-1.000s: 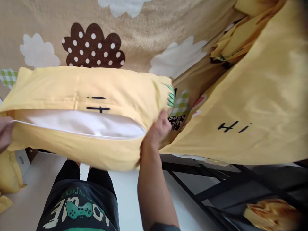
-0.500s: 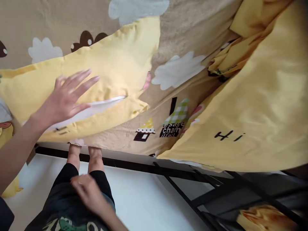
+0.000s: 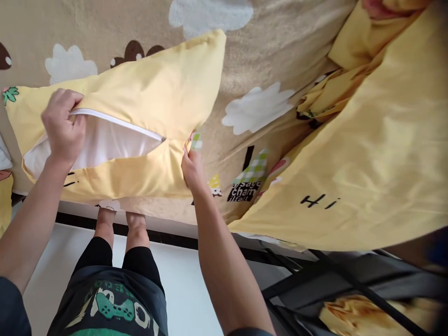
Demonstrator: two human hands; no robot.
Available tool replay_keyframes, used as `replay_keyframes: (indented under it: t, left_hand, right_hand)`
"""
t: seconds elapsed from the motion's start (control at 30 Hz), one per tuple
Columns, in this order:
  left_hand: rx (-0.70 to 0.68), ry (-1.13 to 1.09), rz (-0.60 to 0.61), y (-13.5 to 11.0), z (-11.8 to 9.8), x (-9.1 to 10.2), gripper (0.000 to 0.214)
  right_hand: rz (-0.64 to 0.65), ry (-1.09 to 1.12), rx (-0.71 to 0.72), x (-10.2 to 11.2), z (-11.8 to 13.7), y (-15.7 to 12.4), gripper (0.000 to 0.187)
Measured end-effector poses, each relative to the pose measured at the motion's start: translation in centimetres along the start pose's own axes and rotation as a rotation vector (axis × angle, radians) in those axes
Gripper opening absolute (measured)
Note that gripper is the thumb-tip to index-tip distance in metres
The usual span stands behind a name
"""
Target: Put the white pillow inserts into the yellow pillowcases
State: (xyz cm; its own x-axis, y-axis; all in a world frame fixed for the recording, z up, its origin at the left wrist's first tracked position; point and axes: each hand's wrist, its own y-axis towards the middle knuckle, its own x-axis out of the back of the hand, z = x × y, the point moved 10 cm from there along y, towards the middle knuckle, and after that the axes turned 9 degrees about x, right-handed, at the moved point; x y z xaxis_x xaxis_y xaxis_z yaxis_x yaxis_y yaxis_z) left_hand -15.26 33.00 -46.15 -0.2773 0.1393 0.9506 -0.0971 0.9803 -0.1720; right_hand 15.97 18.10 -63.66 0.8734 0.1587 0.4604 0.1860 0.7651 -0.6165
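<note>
A yellow pillowcase (image 3: 150, 102) with a white pillow (image 3: 105, 142) showing through its open zip lies on the tan patterned bed sheet (image 3: 273, 51). My left hand (image 3: 63, 128) is closed on the upper zip edge at the pillowcase's left end. My right hand (image 3: 192, 169) pinches the pillowcase fabric at the closed end of the zip, near its lower right corner. The pillow lies slanted, its far corner pointing up and right.
A large yellow duvet (image 3: 378, 154) printed "Hi" is heaped on the right of the bed. The black bed frame (image 3: 315, 266) runs along the near edge above a white floor (image 3: 182, 280). My legs in black shorts stand against it.
The pillow was set down on the bed and turned slantwise. My left hand went from flat on it to gripping the zip edge. My right hand came back up to the zip's end.
</note>
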Motion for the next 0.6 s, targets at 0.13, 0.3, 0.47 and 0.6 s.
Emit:
replay_keyframes:
  t: [0.13,0.3,0.47,0.6]
  left_hand:
    - [-0.169,-0.053,-0.058,-3.8,-2.6,1.5,0.023]
    - [-0.206,-0.143,-0.184,-7.6,-5.6,-0.2,0.017]
    - [-0.198,-0.123,-0.506,-10.3,-5.7,2.0,0.002]
    - [-0.439,-0.155,-0.216,-11.2,-9.0,-1.1,0.015]
  right_hand:
    - [-0.035,-0.357,-0.122,3.9,-0.5,-7.9,0.039]
    - [-0.276,-0.437,0.428,3.0,11.9,-10.9,0.062]
    - [-0.548,-0.384,0.524,2.0,15.1,-6.2,0.040]
    - [-0.571,-0.305,0.532,4.6,14.6,-5.0,0.035]
